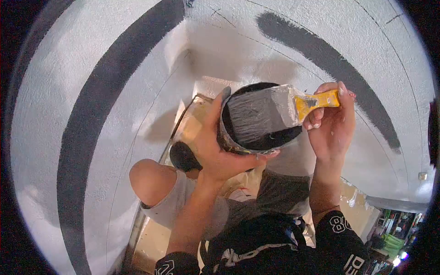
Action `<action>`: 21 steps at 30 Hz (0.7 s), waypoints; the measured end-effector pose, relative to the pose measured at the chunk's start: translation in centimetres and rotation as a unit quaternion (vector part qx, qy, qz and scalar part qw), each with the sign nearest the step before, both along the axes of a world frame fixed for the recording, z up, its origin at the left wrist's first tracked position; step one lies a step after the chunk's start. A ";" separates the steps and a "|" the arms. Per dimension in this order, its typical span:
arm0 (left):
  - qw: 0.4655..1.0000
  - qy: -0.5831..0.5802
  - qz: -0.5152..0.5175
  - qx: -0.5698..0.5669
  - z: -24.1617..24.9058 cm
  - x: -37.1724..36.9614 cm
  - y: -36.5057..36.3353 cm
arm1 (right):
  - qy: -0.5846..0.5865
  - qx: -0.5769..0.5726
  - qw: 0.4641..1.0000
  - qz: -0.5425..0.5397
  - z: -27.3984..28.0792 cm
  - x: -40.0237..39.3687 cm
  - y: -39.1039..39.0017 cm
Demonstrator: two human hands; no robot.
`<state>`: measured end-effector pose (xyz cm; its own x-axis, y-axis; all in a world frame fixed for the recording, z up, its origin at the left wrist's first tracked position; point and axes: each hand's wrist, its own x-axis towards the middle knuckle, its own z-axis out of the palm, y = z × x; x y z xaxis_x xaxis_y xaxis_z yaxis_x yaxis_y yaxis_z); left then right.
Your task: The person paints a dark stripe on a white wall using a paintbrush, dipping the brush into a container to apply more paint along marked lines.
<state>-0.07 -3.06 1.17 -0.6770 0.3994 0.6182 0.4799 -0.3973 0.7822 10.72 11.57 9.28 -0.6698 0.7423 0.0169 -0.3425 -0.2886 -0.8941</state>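
Observation:
A round can (pixel 239 147) with a paint-smeared rim and a black inside is held in my left hand (pixel 215 149). Fingers and thumb wrap its side, and one fingertip is dark with paint. My right hand (pixel 332 130) grips the yellow handle of a wide flat paintbrush (pixel 275 107). Its grey-coated bristles lie across the mouth of the can, pointing left. Whether they touch the inside of the can cannot be seen. Dried pale paint crusts the ferrule.
White walls (pixel 133 98) meet at a corner ahead, with dark grey curved bands (pixel 98 110) and thin pencil lines on them. Below the can are my bent knee (pixel 151 181) and a tan floor (pixel 153 238). Cluttered items (pixel 394 236) stand at the lower right.

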 end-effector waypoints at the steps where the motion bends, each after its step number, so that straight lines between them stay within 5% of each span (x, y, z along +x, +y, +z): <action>1: 1.000 0.009 -0.007 0.004 0.1 0.0 0.0 | -0.007 -0.020 1.000 -0.005 0.0 0.0 0.0; 21: 0.998 -0.004 -0.041 0.040 -0.2 0.2 0.3 | 0.032 -0.028 0.998 -0.050 -0.7 -0.4 -0.8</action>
<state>0.08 -2.77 1.02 -0.6491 0.4028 0.6453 0.4368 -0.4971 0.7497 10.29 10.74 8.60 -0.5907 0.8068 0.0136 -0.4278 -0.2988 -0.8530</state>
